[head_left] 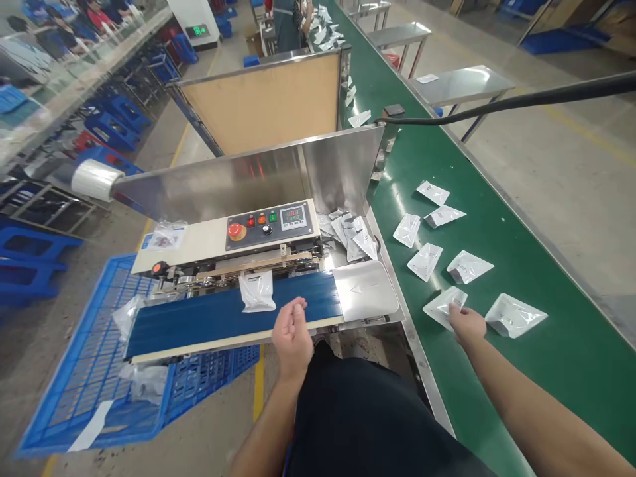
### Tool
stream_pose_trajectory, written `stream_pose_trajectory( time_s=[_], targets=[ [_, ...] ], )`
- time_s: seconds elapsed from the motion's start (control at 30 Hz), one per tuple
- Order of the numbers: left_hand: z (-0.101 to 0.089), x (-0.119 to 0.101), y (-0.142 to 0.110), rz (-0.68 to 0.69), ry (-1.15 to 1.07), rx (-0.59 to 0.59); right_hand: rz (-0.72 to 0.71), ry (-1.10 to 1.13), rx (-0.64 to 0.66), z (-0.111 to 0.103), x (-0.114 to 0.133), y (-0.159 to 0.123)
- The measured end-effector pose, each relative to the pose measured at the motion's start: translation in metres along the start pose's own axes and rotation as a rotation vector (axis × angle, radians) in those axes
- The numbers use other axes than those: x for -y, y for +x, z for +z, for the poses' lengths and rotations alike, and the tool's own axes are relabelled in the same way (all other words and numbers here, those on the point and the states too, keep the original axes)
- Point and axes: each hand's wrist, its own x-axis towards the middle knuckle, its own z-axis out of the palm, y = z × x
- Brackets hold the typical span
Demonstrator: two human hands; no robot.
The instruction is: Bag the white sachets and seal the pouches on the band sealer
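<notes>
My right hand point(468, 325) pinches the edge of a white pouch point(444, 306) lying on the green conveyor belt point(477, 377). More pouches surround it, among them one pouch point(515, 315) just to the right and another pouch point(468, 266) farther back. Over the near edge of the sealing machine's blue belt point(199, 321), my left hand point(293, 339) is closed with its fingers curled together, and nothing shows in them. One pouch point(257, 291) stands on that blue belt beside the sealing machine's rail, left of my left hand and apart from it.
The machine's control panel point(268, 224) has buttons and a lit display. A pile of pouches point(350, 232) lies behind the metal feed plate point(368, 291). Below the blue belt's left end sits a blue basket point(74, 391) with bagged pieces. A black cable point(507, 103) crosses above the green belt.
</notes>
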Motion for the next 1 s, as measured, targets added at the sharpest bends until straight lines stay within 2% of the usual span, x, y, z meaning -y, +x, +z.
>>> stream_pose_trajectory(
  time_s=[0.1, 0.2, 0.27, 0.37, 0.43, 0.5, 0.57, 0.67, 0.73, 0.83, 0.9, 1.0],
  targets=[
    [0.023, -0.010, -0.008, 0.172, 0.029, 0.194, 0.004, 0.163, -0.043, -0.015, 0.031, -0.011],
    [0.050, -0.021, -0.009, 0.247, 0.040, 0.342, -0.163, 0.398, -0.062, -0.042, 0.081, -0.045],
    [0.068, -0.027, -0.006, 0.246, 0.013, 0.434, -0.329, 0.495, 0.035, -0.057, 0.118, -0.078],
    [0.084, -0.032, 0.002, 0.236, -0.042, 0.542, -0.534, 0.611, 0.275, -0.065, 0.163, -0.123],
    [0.084, -0.032, 0.009, 0.224, -0.050, 0.516, -0.603, 0.697, 0.465, -0.062, 0.181, -0.143],
    [0.077, -0.029, 0.016, 0.197, -0.034, 0.443, -0.595, 0.775, 0.644, -0.056, 0.189, -0.155],
    [0.066, -0.023, 0.023, 0.168, -0.022, 0.418, -0.540, 0.776, 0.724, -0.050, 0.194, -0.160],
    [0.056, -0.010, 0.032, 0.136, -0.026, 0.481, -0.524, 0.643, 0.662, -0.039, 0.206, -0.160],
    [0.056, 0.000, 0.041, 0.042, -0.036, 0.459, -0.501, 0.594, 0.595, -0.028, 0.217, -0.155],
    [0.065, 0.018, 0.059, -0.308, -0.118, 0.242, -0.346, 0.623, 0.514, -0.006, 0.237, -0.144],
    [0.071, 0.029, 0.072, -0.494, -0.182, 0.121, -0.252, 0.645, 0.523, 0.009, 0.249, -0.138],
    [0.072, 0.040, 0.085, -0.559, -0.224, 0.075, -0.183, 0.665, 0.590, 0.026, 0.263, -0.135]
  ],
)
